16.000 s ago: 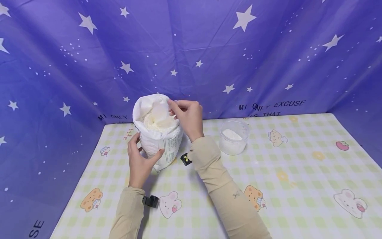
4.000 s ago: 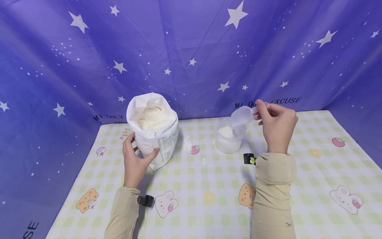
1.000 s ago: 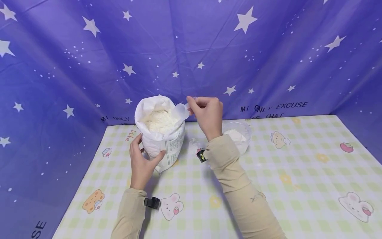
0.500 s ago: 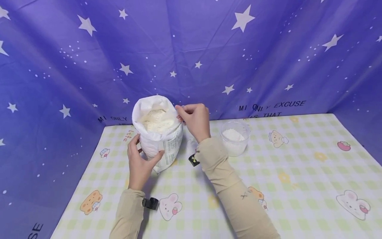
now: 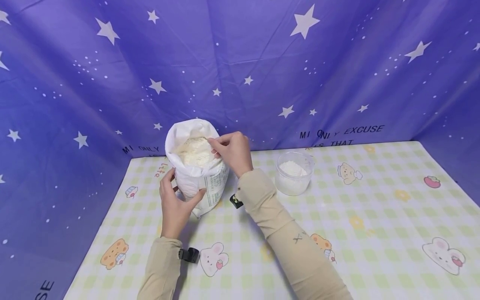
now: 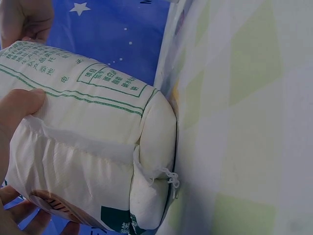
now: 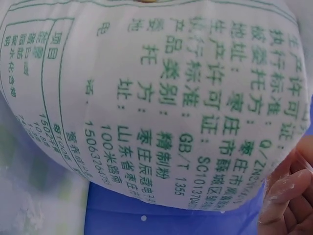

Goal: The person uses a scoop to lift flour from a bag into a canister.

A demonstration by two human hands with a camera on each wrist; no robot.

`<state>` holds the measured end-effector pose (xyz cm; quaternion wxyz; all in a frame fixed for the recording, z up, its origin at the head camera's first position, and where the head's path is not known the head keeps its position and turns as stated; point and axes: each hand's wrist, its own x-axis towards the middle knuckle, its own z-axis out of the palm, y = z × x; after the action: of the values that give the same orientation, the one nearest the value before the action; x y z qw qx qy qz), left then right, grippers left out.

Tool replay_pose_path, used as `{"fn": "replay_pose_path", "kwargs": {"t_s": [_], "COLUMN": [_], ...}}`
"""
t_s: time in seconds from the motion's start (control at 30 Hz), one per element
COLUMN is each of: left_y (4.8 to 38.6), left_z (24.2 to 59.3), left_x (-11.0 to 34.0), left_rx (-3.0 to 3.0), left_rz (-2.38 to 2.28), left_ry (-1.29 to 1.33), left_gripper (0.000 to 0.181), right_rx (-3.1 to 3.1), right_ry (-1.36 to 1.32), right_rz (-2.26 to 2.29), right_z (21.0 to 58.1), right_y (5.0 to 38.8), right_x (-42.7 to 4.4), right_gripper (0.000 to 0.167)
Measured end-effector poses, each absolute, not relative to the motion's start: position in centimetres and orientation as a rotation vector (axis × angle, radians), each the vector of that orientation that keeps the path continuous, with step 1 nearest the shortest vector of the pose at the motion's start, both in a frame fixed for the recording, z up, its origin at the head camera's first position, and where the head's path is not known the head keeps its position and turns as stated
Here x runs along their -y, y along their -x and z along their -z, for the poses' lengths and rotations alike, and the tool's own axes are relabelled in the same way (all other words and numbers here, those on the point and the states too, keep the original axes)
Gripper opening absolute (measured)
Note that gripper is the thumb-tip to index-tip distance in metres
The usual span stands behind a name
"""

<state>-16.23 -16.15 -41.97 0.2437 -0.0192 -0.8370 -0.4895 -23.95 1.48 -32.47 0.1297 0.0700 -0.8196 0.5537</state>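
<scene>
A white cloth flour bag [image 5: 215, 183] stands upright with its mouth rolled open, pale flour [image 5: 193, 153] showing inside. My left hand [image 5: 176, 210] grips its lower side; in the left wrist view the thumb [image 6: 24, 105] presses the printed face and the fingers curve round the other side. At the bag's right rim is my right hand [image 5: 236, 154], finger and thumb pinched together over the opening. The clear plastic scoop seen in this hand moments ago is hidden now behind the fingers and in the bag. Flour dusts a right-hand finger [image 7: 286, 188].
A clear round plastic tub [image 5: 293, 187] with white flour [image 5: 292, 168] stands right of the bag. Some spilled flour [image 7: 19, 210] lies on the checked tablecloth [image 5: 386, 216] beside the bag. A purple star-printed curtain [image 5: 240, 50] hangs close behind the table.
Four seconds ago the scoop was tipped over the tub; the right hand has since carried it left to the bag and down into its mouth. The left hand keeps its hold.
</scene>
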Motion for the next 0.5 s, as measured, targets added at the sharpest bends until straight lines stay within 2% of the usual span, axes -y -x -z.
{"fn": "replay_pose_path", "kwargs": {"t_s": [0.5], "left_y": [16.31], "left_z": [42.0], "left_x": [16.09], "left_rx": [2.279], "left_rz": [1.324], "left_ry": [0.054], "left_gripper": [0.093], "right_rx": [2.378], "right_ry": [-0.086], "right_rz": [-1.827], "right_z": [32.42], "right_y": [23.7], "right_x": [-1.56], "right_gripper": [0.029]}}
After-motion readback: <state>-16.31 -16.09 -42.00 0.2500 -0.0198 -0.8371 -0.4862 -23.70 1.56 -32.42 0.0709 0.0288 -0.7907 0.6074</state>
